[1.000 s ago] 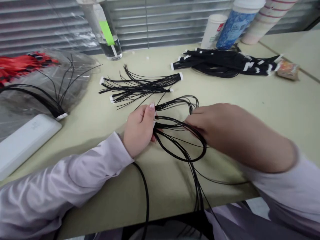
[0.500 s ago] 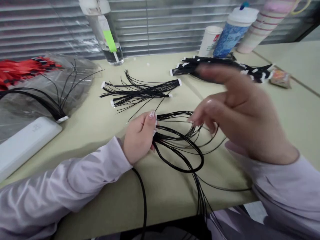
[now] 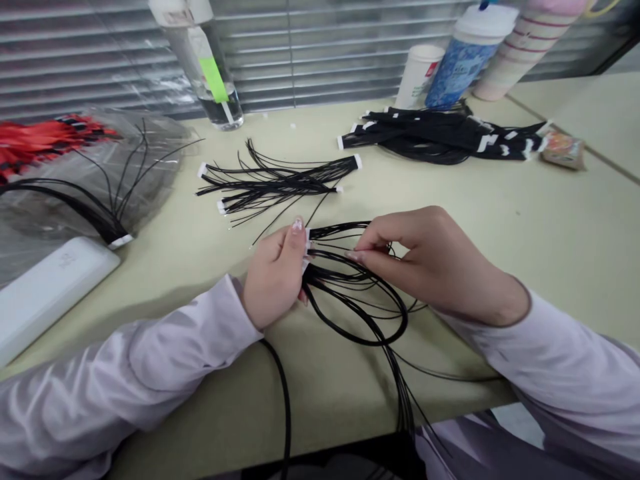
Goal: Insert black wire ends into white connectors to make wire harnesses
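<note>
My left hand (image 3: 277,270) is closed round the white connectors (image 3: 307,245) of a black wire harness (image 3: 373,331), thumb on top. From there the thin black wires run right, and a thicker black cable bends in a loop. My right hand (image 3: 420,257) pinches a thin black wire (image 3: 333,249) of this harness between thumb and forefinger, just right of the connectors. Its other fingers are curled, and the wire's tip is hidden. Beyond my left hand lies a loose bunch of black wires (image 3: 280,181) with white connectors at its ends.
A pile of black taped harnesses (image 3: 430,137) lies at the back right, beside a small packet (image 3: 563,150). A clear bottle (image 3: 220,87), a white cup (image 3: 420,75) and a blue tumbler (image 3: 463,63) stand by the blinds. At left are a white box-shaped device (image 3: 57,293) and a plastic bag (image 3: 150,160).
My right hand has come down and left from above the wires, and its fingers have closed on a thin wire near the connectors. My left hand keeps its hold.
</note>
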Motion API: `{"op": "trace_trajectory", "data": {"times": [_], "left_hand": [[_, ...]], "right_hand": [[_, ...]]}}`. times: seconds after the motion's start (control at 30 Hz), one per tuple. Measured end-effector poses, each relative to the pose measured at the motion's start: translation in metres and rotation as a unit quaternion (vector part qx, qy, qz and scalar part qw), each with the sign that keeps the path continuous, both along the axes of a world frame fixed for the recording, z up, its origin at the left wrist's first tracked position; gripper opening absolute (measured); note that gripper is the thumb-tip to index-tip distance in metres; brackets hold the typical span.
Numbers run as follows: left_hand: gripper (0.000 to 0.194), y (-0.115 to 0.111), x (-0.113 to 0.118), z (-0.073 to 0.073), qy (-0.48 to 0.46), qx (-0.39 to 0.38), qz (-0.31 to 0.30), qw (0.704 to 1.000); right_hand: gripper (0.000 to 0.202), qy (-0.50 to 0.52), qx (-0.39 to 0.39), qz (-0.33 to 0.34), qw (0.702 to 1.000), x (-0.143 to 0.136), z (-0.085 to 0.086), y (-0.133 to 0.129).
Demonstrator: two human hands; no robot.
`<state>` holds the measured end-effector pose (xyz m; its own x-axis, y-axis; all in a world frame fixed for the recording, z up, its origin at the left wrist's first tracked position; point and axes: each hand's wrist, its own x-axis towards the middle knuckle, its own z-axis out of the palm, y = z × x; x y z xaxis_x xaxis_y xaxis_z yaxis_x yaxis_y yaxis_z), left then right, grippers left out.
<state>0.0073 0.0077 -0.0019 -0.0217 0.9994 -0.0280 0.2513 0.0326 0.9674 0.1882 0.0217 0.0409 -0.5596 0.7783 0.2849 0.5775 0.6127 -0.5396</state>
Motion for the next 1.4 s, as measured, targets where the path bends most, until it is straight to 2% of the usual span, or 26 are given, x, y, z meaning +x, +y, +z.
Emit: {"op": "trace_trajectory", "data": {"times": [0.6,0.73,0.87,0.97,1.07,1.3,1.4], "left_hand": [[0.044,0.000,-0.001,-0.002,0.008,0.010,-0.011,1.000],[0.043,0.000,-0.001,-0.001,0.015,0.004,-0.018,1.000],[0.043,0.001,-0.002,0.000,0.048,0.021,-0.025,0.998],[0.043,0.001,-0.002,0.001,0.086,0.054,-0.041,0.994],[0.042,0.002,-0.001,0.001,0.102,0.074,-0.051,0.991],[0.044,0.003,-0.001,0.005,0.121,0.042,-0.066,0.989],[0.044,0.004,-0.001,0.007,0.124,0.028,-0.070,0.989]], "right_hand": [[0.012,-0.020,0.024,-0.014,0.999,-0.001,-0.002,0.001],[0.012,-0.036,0.099,-0.030,0.994,-0.002,-0.005,-0.001],[0.021,-0.098,0.196,-0.022,0.976,-0.004,-0.009,-0.003],[0.031,-0.137,0.201,-0.001,0.970,-0.007,-0.012,-0.004],[0.029,-0.149,0.217,0.008,0.965,-0.010,-0.015,-0.004],[0.028,-0.197,0.366,0.090,0.905,-0.007,-0.013,-0.004],[0.028,-0.200,0.407,0.103,0.885,-0.006,-0.013,-0.003]]}}
